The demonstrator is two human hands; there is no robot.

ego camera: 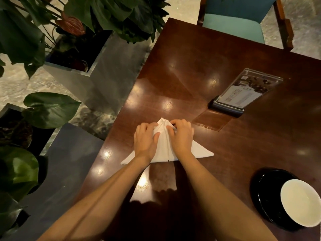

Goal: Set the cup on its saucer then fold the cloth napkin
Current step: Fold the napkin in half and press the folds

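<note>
A white cloth napkin (164,145) lies on the dark wooden table (199,70), folded into a triangle with two flaps meeting along a centre seam and its tip pointing away from me. My left hand (145,138) presses the left flap near the tip, fingers pinching the cloth. My right hand (181,134) holds the right flap beside it. At the right edge a cup, white inside (301,201), sits on a black saucer (265,193).
A clear menu stand (243,93) with a dark base stands on the table beyond the napkin, on the right. Metal planters with large green leaves (83,54) flank the table's left side. A teal chair (238,20) is at the far end.
</note>
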